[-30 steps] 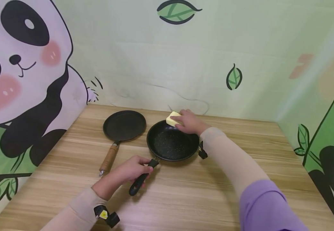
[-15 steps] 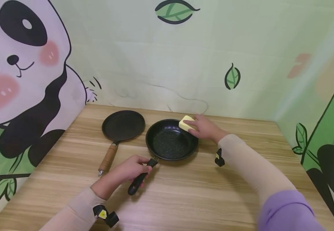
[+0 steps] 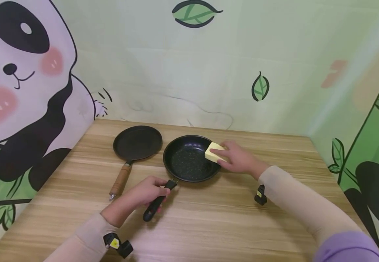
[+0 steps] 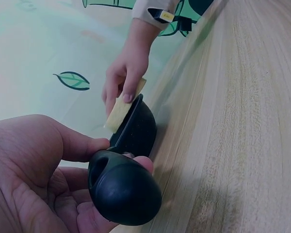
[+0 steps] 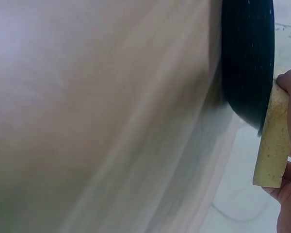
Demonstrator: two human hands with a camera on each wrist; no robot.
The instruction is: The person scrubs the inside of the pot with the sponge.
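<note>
Head view: left hand (image 3: pixel 148 191) grips the handle (image 3: pixel 156 204), long axis slanting away rightward to the pan (image 3: pixel 189 162); right hand (image 3: pixel 240 159), nearer the pan's right edge, pinches the sponge (image 3: pixel 211 154) there.

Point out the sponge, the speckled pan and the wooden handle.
Sponge (image 5: pixel 272 143): right wrist view, on its long side.
Speckled pan (image 3: pixel 189 163): head view, on its inside base.
Wooden handle (image 3: pixel 121 178): head view, on its middle.

A round black frying pan with a speckled interior (image 3: pixel 187 163) sits open side up mid-frame, its handle (image 3: pixel 156 204) slanting toward lower left. A pale-yellow rectangular sponge block (image 3: pixel 212 154) slants against its right rim.
</note>
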